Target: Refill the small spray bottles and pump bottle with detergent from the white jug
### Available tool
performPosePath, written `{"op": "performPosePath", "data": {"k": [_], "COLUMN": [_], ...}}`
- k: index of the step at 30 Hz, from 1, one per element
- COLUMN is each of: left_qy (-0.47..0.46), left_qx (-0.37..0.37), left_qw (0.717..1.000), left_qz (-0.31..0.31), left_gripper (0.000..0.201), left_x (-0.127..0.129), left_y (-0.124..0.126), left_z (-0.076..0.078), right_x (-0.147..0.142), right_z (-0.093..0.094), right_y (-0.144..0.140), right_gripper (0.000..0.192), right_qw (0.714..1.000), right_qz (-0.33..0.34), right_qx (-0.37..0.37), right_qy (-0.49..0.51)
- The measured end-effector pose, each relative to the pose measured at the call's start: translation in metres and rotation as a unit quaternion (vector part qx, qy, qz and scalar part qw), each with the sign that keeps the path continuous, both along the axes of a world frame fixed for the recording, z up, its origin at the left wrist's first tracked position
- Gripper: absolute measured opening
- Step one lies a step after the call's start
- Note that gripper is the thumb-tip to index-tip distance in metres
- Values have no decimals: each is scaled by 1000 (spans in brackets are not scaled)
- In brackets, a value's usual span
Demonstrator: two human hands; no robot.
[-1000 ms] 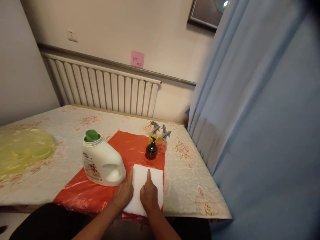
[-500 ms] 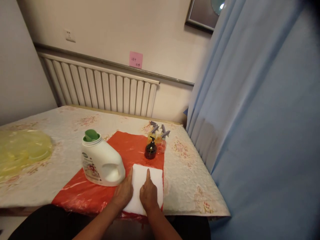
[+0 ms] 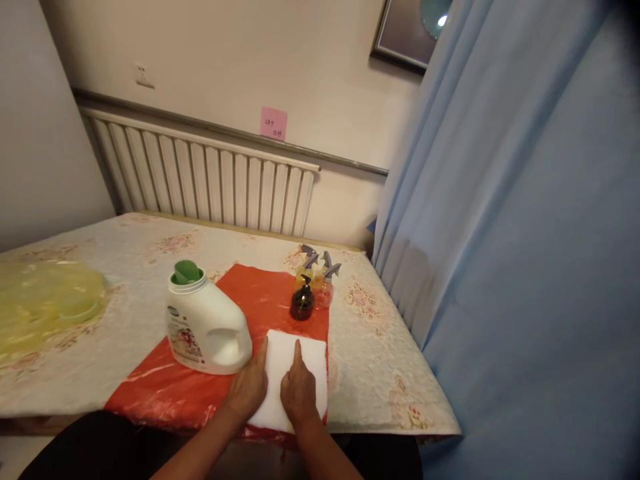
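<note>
At the near edge of the tabletop (image 3: 380,360), on a red plastic sheet (image 3: 165,393), lies a white folded cloth (image 3: 305,353), flat and square to the person. Both hands rest on it, palms down. The left hand (image 3: 249,388) covers its left edge, fingers together and pointing away, thumb side toward the cloth's middle. The right hand (image 3: 299,393) lies on the lower middle of the cloth, index finger stretched forward, the other fingers loosely curled. Neither grip pinches anything; both are laid flat and pressing down.

Just left of the left hand stands a white detergent jug (image 3: 206,321) with a green cap (image 3: 187,272), its base on the red sheet, its body touching or nearly touching the left fingers. Beyond the cloth, at the sheet's far edge, stands a small dark pump bottle (image 3: 303,301), with grey-topped spray bottles (image 3: 320,277) close behind it. Far to the left lies a yellow plastic bag (image 3: 45,300). A white radiator (image 3: 200,180) runs along the wall, a pink note (image 3: 273,123) above it, and a blue curtain (image 3: 500,200) hangs at the right.
</note>
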State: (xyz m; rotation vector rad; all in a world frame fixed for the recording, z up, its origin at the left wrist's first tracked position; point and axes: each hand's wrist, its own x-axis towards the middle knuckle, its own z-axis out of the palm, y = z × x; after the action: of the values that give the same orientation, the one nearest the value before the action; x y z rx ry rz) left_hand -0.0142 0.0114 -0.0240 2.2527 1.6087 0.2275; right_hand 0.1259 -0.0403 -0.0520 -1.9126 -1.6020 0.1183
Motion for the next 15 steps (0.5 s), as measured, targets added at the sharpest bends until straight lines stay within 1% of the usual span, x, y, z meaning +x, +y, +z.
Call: {"op": "performPosePath", "data": {"k": [6,12,15], "left_qy": [-6,-13,-14], "left_qx": [6,6,3], "left_qw": [1000,1000,1000], "left_qz": [-1,-3,-7], "left_gripper": [75,79,77], "left_x": [0,-2,-2], "left_y": [-1,0,0], "left_z": [2,-2,-2], "right_x": [-1,-1,-1], "right_z": [-2,-4,-4], "right_y": [2,2,1], "right_gripper": [81,81,82], "right_qw": [1000,1000,1000], "right_qz": [-10,-7,-2], "right_qx": [-11,-5,2], "right_qy": [-7,2,1]}}
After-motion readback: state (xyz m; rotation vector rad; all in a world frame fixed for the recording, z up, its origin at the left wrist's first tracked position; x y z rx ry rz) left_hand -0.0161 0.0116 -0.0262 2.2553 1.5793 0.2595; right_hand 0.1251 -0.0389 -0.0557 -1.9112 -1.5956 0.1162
